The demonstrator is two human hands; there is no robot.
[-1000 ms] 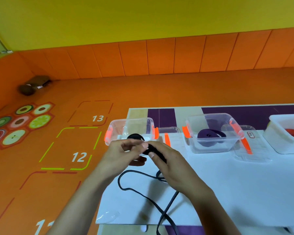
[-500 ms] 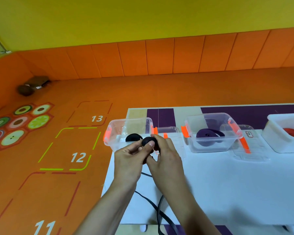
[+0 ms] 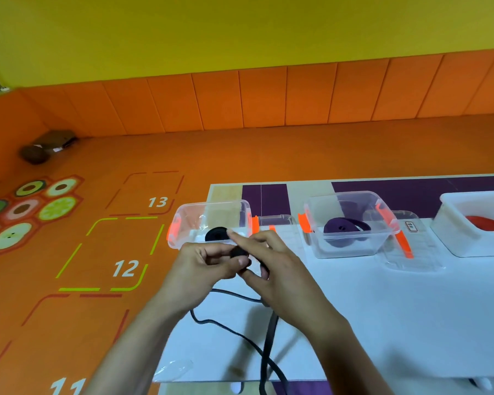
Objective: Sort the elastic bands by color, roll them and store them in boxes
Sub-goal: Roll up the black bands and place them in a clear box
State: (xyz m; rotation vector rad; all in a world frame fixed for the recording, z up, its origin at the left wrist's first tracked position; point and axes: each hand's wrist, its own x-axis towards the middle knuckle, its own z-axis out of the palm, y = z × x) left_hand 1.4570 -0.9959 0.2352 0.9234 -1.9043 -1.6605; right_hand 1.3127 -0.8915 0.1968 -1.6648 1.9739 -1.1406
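Observation:
My left hand [image 3: 204, 266] and my right hand [image 3: 280, 269] meet over the white table [image 3: 382, 323], both pinching a small partly wound roll of black elastic band [image 3: 238, 252]. The band's loose tail [image 3: 265, 346] trails down across the table and off its near edge. Just beyond my fingers stands a clear box with orange clips [image 3: 211, 215], holding a finished black roll [image 3: 216, 233]. To its right, a second clear box [image 3: 351, 223] holds purple rolls [image 3: 345, 228]. A white box [image 3: 474, 223] at far right holds something red [image 3: 488, 223].
A clear lid [image 3: 411, 246] lies right of the purple box, another lid [image 3: 277, 220] between the two clear boxes. A scrap of clear plastic [image 3: 174, 369] lies near the table's front left corner. Left of the table is orange floor with numbered squares [image 3: 123, 267].
My hands first rose toward the clear box with the roll, then came back down a little. The roll has been turned between my fingers and the loose tail has shifted on the table.

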